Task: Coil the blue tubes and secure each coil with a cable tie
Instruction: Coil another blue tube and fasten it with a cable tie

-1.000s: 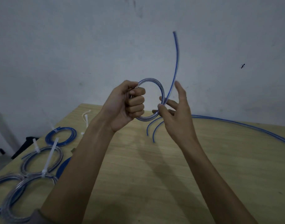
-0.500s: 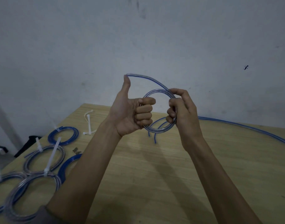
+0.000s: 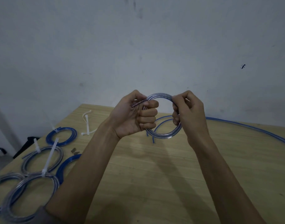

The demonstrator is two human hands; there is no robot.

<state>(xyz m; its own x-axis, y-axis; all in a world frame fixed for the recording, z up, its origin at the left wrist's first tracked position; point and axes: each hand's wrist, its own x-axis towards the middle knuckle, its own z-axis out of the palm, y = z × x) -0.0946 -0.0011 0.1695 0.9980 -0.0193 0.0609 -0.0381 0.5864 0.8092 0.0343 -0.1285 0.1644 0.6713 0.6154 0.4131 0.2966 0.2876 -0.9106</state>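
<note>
A small coil of blue tube [image 3: 161,136] is held upright in the air above the wooden table [image 3: 154,175]. My left hand [image 3: 135,115] is closed in a fist on the coil's left side, with the tube's loose end under the thumb. My right hand [image 3: 188,112] pinches the coil's right side. Loose white cable ties [image 3: 87,122] lie on the table at the back left. Two short blue tube ends [image 3: 156,126] lie on the table behind the coil.
Several finished coils [image 3: 43,159] with white cable ties lie at the table's left edge. A long uncoiled blue tube [image 3: 251,128] runs along the back right of the table. A grey wall stands behind.
The tube's free end, which stood up in the air, has been wound down into the coil. My left thumb has closed over it and my right hand now grips the coil's right side.
</note>
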